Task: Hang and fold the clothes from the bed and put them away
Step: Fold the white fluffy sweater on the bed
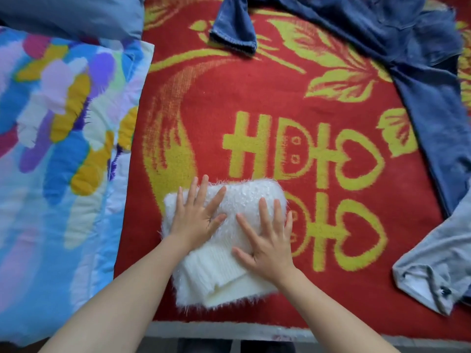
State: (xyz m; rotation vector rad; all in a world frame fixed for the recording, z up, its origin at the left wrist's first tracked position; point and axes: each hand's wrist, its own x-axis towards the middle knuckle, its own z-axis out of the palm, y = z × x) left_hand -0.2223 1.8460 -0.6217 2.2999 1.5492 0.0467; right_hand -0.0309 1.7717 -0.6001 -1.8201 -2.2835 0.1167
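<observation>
A fluffy white sweater [244, 197], folded into a compact rectangle, lies on the red bed blanket [229, 103] near the bed's front edge. My left hand [195, 215] presses flat on its left half with fingers spread and straight. My right hand [267, 240] presses flat on its right half, fingers also straight. Dark blue jeans [382, 34] sprawl unfolded across the far right of the bed. A grey garment [438, 266] lies crumpled at the right edge.
A colourful quilt [56, 138] covers the left side of the bed, with a blue-grey pillow [71, 14] at the far left corner. The bed's front edge [229, 332] runs just below the sweater.
</observation>
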